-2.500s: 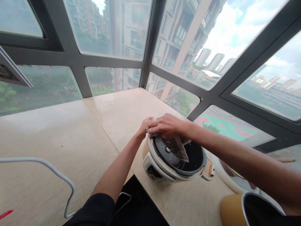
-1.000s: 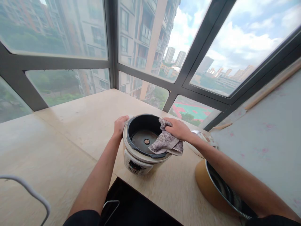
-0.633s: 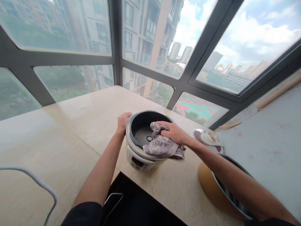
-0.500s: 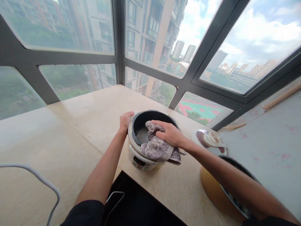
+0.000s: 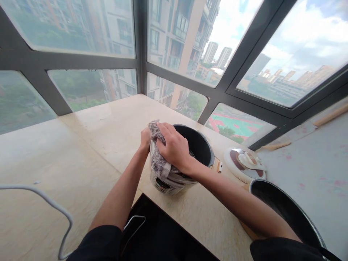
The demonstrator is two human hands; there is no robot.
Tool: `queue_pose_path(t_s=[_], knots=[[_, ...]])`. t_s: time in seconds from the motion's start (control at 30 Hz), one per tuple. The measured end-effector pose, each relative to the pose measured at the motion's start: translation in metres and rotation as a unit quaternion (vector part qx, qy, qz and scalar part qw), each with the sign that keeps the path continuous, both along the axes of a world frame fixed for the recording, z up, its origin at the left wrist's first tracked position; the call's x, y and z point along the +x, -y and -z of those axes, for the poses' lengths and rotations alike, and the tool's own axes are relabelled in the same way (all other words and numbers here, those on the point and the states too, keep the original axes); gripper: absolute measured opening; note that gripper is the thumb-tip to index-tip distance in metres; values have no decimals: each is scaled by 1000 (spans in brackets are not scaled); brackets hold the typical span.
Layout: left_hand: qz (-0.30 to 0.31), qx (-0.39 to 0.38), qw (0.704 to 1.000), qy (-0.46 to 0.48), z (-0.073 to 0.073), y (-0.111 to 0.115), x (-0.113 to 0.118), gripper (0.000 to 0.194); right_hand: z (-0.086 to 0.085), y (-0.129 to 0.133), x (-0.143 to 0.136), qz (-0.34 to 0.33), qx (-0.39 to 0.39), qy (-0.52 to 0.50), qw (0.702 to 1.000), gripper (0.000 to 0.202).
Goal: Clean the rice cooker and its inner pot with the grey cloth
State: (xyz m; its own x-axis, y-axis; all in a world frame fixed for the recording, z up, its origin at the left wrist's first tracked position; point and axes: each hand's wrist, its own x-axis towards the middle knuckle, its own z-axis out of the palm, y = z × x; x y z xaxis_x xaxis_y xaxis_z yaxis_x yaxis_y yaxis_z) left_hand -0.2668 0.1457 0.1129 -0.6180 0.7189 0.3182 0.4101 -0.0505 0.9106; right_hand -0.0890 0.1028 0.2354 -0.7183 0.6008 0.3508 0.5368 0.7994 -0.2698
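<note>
A white electric cooker body [image 5: 195, 145] with a dark inner cavity stands on the beige countertop [image 5: 89, 156]. My right hand [image 5: 174, 146] presses a grey patterned cloth [image 5: 157, 159] against the cooker's near-left rim and outer side. My left hand [image 5: 146, 139] rests on the cooker's left side, partly hidden behind the cloth and my right hand. The cooker's control panel [image 5: 163, 185] shows below the cloth.
A white lid with a brown ring [image 5: 244, 164] lies to the right of the cooker. A tan-sided inner pot [image 5: 285, 212] sits at the lower right under my right arm. A white cable [image 5: 51, 204] loops at the left. Windows enclose the counter's far edges.
My right hand has carried the cloth from the cooker's right rim round the front to its left rim, beside my left hand. The view has shifted slightly.
</note>
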Motion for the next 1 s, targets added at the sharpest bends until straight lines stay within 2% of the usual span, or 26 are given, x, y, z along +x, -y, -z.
queue_pose_path(t_s=[0.13, 0.23, 0.4, 0.53, 0.67, 0.8, 1.0], knots=[[9, -21, 999, -22, -8, 4, 2, 16, 8, -14, -2, 26, -20, 41, 999, 55], [29, -5, 999, -22, -9, 3, 3, 15, 13, -21, 5, 11, -52, 93, 994, 60], [8, 16, 994, 105, -5, -4, 4, 19, 24, -27, 9, -18, -132, 185, 974, 69], [6, 37, 981, 190, -4, -6, 4, 16, 30, -38, 0, -20, -171, 204, 964, 55], [6, 34, 980, 196, -5, -6, 4, 14, 34, -53, -10, -6, -187, 247, 951, 40], [6, 32, 980, 194, -5, -7, 4, 14, 37, -59, -14, 3, -164, 273, 948, 42], [1, 18, 978, 209, -10, -3, 6, 12, 35, -77, -4, 32, -63, 360, 930, 41]])
